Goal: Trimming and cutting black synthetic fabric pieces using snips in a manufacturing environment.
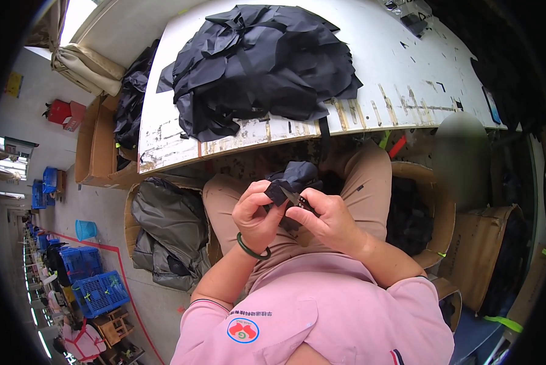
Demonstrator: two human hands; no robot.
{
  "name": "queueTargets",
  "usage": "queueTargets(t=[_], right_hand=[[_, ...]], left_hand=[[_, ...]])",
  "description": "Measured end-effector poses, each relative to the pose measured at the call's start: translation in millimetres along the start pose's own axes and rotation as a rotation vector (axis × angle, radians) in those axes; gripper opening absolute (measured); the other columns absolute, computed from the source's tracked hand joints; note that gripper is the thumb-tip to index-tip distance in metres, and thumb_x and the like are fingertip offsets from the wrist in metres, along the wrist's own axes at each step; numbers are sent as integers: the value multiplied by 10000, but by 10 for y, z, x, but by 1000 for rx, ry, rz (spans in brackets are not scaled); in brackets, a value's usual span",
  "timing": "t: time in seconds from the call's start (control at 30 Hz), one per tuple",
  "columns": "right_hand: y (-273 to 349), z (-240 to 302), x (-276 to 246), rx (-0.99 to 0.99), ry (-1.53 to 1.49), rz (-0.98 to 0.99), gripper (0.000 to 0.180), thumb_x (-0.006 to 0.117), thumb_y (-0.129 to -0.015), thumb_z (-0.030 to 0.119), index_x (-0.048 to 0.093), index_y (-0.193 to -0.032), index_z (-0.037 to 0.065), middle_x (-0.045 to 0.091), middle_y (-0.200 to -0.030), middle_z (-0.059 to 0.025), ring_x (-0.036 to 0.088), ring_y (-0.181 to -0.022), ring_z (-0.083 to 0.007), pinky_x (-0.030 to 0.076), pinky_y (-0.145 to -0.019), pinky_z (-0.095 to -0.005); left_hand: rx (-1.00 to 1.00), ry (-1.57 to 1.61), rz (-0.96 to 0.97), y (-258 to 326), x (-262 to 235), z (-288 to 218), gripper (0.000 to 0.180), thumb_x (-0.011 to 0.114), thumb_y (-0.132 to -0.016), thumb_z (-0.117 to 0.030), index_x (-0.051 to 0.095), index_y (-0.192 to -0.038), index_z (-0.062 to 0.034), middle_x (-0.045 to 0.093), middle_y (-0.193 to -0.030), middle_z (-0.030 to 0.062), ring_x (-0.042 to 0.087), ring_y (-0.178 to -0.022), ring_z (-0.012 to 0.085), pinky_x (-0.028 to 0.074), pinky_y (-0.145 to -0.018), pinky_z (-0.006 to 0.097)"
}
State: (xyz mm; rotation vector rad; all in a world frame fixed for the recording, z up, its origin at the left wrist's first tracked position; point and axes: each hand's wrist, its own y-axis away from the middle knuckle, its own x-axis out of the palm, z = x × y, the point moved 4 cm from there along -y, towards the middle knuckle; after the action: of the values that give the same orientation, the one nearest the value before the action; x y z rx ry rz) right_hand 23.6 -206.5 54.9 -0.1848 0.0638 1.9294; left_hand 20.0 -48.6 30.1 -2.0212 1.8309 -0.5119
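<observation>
Above my lap, my left hand (256, 214) pinches the edge of a dark navy fabric piece (302, 174) between thumb and fingers. The rest of the cloth bunches up beyond my fingertips and hangs between my knees. In my right hand (332, 220) is a small pair of thread snips (302, 202) with a dark grip. Its blades point up and left, right at the fabric edge beside my left fingertips. I cannot make out whether the blades touch the cloth. My fingers hide much of the snips.
A large heap of black cut fabric (267, 67) lies on the worn white table (406, 79) ahead. Cardboard boxes with dark cloth stand on both sides, one box (440, 225) by my right knee. Grey-green bundles (169, 213) are at left; blue crates (100, 293) stand farther off.
</observation>
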Motion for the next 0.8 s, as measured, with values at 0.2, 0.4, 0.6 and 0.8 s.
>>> queueTargets(t=[0.2, 0.4, 0.6, 0.8], right_hand=[[-12, 13, -3, -10, 3, 6, 294, 685, -869, 259, 550, -809, 5, 533, -596, -120, 468, -492, -184, 395, -479, -313], [22, 8, -13, 3, -26, -13, 282, 681, -871, 254, 564, -813, 5, 533, -601, -129, 464, -488, -193, 394, -480, -320], [47, -63, -35, 53, -77, 4, 278, 666, -884, 252, 578, -803, 1, 500, -594, -103, 427, -516, -139, 377, -486, -298], [52, -133, -163, 169, -154, 179, 294, 670, -876, 269, 572, -780, 9, 491, -620, -93, 407, -560, -121, 371, -516, -292]], left_hand=[[46, -12, 73, -3, 11, 0, 195, 696, -692, 104, 615, -826, -13, 640, -900, 85, 591, -860, 225, 467, -775, 320], [39, 9, 126, -7, 14, -17, 201, 689, -683, 109, 616, -827, -12, 641, -900, 88, 591, -857, 228, 470, -766, 319], [-38, 131, 154, -2, 9, 3, 171, 684, -718, 110, 619, -827, -3, 643, -912, 99, 589, -840, 200, 471, -744, 308], [-319, 440, 284, -92, -59, 62, 116, 661, -765, 100, 633, -831, 8, 640, -925, 98, 587, -858, 158, 463, -755, 276]])
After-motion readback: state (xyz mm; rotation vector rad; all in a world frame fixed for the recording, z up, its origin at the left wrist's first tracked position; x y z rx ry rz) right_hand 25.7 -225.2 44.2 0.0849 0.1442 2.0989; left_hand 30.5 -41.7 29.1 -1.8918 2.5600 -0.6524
